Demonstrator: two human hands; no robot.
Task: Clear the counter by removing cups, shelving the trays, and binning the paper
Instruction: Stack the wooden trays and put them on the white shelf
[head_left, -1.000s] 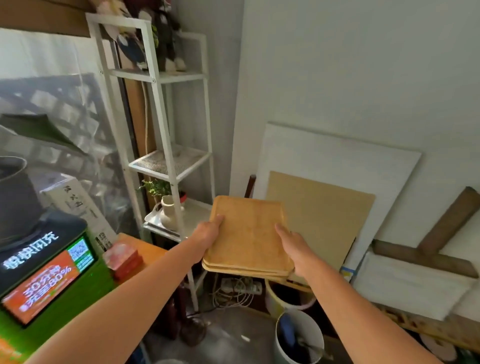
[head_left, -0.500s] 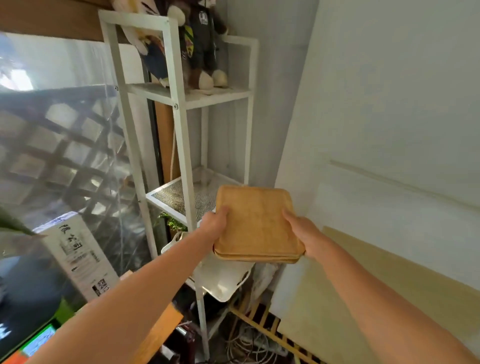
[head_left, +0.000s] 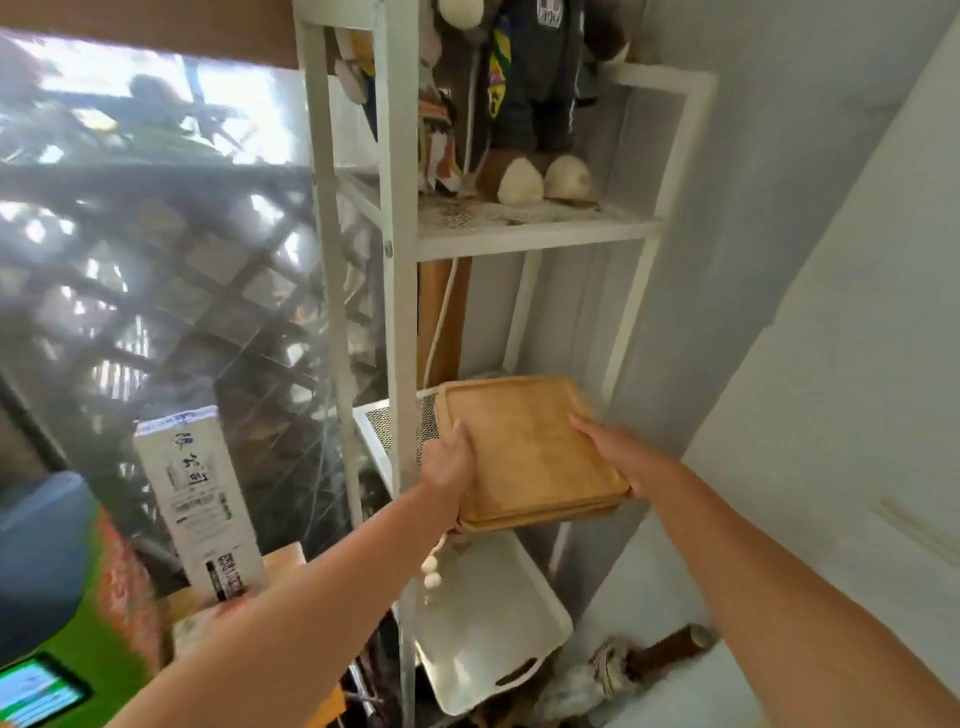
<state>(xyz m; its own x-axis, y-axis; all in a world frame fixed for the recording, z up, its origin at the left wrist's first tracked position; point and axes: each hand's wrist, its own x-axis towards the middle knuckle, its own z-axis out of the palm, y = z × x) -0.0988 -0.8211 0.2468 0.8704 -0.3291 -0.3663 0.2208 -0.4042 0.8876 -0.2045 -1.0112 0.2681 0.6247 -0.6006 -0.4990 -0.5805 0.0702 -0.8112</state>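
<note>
A small stack of wooden trays (head_left: 524, 447) is held flat between both hands. My left hand (head_left: 448, 462) grips the stack's left edge and my right hand (head_left: 615, 457) grips its right edge. The far half of the stack lies over the mesh middle shelf (head_left: 384, 423) of a white metal rack (head_left: 397, 322). I cannot tell whether the stack rests on the mesh or hovers just above it.
Plush toys (head_left: 524, 104) fill the rack's upper shelf. A white handled tray (head_left: 488, 629) lies on the shelf below. A white box (head_left: 200, 499) stands at the left before a window. A light wall (head_left: 831, 312) closes the right side.
The trays have travelled up and forward from in front of the rack onto the level of its middle shelf. Both hands keep the same grip; the view has risen and closed in.
</note>
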